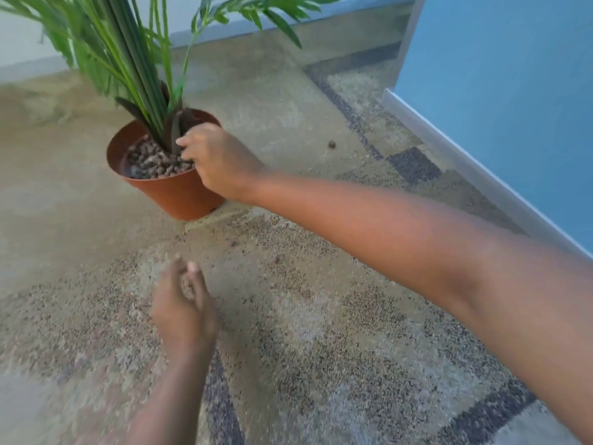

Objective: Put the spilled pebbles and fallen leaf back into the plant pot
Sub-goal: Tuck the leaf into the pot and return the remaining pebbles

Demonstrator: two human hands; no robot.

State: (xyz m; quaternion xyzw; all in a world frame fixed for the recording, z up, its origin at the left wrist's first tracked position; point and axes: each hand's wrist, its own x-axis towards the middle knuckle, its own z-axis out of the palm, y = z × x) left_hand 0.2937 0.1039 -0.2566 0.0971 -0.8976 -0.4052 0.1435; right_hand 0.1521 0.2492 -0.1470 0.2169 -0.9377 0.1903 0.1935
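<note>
A terracotta plant pot (179, 195) stands on the carpet, filled with brown pebbles (150, 162) around a green palm plant (134, 59). My right hand (218, 162) reaches over the pot's right rim, its fingers curled down onto the pebbles beside the stems; what it holds is hidden. My left hand (184, 303) hovers blurred above the carpet in front of the pot, fingers cupped together around what looks like pebbles. One loose pebble (331, 143) lies on the carpet to the right of the pot. No fallen leaf shows.
The floor is speckled beige carpet (305, 316) with dark grey patches. A blue wall panel (497, 91) with a grey skirting board runs along the right. A pale wall stands behind the plant.
</note>
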